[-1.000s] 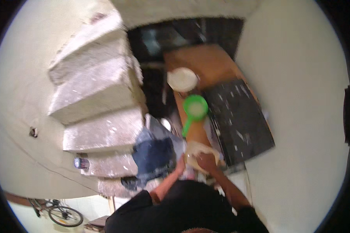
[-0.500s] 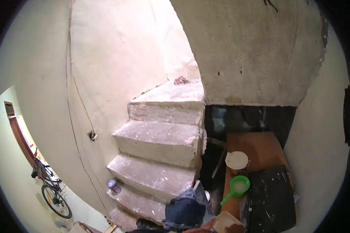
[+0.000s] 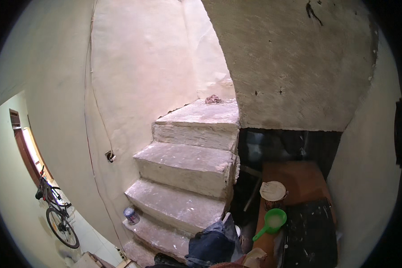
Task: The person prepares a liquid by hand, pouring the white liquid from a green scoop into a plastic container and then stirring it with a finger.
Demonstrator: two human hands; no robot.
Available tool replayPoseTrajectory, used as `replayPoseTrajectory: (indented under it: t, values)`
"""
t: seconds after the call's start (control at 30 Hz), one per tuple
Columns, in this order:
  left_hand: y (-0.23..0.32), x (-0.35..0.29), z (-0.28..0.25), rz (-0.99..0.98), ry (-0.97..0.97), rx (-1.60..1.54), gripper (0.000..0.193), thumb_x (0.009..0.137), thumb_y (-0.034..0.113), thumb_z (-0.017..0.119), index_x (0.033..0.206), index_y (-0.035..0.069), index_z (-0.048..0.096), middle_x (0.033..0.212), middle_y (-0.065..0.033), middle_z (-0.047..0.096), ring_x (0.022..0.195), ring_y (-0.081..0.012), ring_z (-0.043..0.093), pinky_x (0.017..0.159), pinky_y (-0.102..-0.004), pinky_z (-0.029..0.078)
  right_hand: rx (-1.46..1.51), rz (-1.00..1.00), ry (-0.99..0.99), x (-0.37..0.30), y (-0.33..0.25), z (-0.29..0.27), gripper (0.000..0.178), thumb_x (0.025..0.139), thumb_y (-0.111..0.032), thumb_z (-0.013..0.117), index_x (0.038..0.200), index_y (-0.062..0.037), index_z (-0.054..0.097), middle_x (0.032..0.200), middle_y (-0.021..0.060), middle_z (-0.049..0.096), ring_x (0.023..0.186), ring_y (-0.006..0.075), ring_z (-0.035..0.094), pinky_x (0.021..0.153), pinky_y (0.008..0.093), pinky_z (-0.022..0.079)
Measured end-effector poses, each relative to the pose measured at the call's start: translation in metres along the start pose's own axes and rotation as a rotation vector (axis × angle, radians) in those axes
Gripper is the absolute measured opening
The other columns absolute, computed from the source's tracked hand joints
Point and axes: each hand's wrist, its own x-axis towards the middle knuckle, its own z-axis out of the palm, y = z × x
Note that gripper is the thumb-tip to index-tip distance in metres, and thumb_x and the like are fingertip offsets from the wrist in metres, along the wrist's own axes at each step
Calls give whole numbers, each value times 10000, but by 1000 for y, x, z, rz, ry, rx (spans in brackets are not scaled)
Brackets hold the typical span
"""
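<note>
Neither of my hands shows in the head view. Ahead rise rough concrete stairs (image 3: 183, 183), with a small can (image 3: 131, 215) on a low step at the left. A crumpled dark blue cloth (image 3: 212, 243) lies at the foot of the stairs, near the lower edge. Beside it is a tan shape (image 3: 254, 257), cut off by the frame, that I cannot make out. To the right, a green dipper (image 3: 274, 219) with pale contents rests on a brown board (image 3: 295, 174), in front of a round container with a pale top (image 3: 273, 191).
A dark flat panel (image 3: 310, 236) lies at the lower right. Low over the board hangs the sloping concrete underside (image 3: 290, 67) of the stairs. Cables run down the left wall to an open socket (image 3: 110, 156). A bicycle (image 3: 60, 219) stands beyond, at the far left.
The view has tilted slightly upward and shifted left, so the stairs, board and dipper sit lower in the picture. Less of the tan shape shows. The objects themselves appear unmoved.
</note>
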Motion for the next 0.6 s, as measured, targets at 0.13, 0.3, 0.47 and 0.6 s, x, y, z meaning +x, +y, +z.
replayPoseTrajectory:
  t: [0.13, 0.3, 0.47, 0.6]
  values:
    - [-10, -1, 4, -5, -20, -2, 592, 1034, 421, 209, 1413, -6, 365, 1411, -121, 436, 1311, -215, 387, 1125, -321, 254, -16, 14, 69, -1, 9, -3, 359, 817, -379, 602, 752, -36, 688, 687, 172, 633, 659, 346, 639, 625, 457, 511]
    - [-28, -3, 2, 16, -23, 24, 580, 1038, 402, 210, 1419, -11, 354, 1424, -121, 421, 1321, -214, 373, 1129, -320, 244, -4, 59, 138, -17, 12, -3, 347, 791, -371, 645, 726, -34, 698, 643, 177, 629, 627, 344, 643, 595, 447, 519]
    - [-76, 23, -12, 62, 28, 88, 569, 1042, 384, 210, 1424, -17, 342, 1436, -122, 407, 1332, -214, 358, 1134, -319, 233, 140, 227, 78, -39, -8, -7, 351, 775, -367, 639, 713, -24, 684, 688, 210, 633, 656, 391, 637, 617, 470, 508]
    - [-33, -3, 1, 58, -64, -87, 586, 1042, 396, 208, 1419, -34, 335, 1427, -129, 413, 1321, -214, 364, 1138, -320, 214, 207, 191, 184, -25, -33, -13, 369, 797, -358, 604, 712, -1, 644, 671, 223, 611, 622, 402, 616, 577, 488, 467]
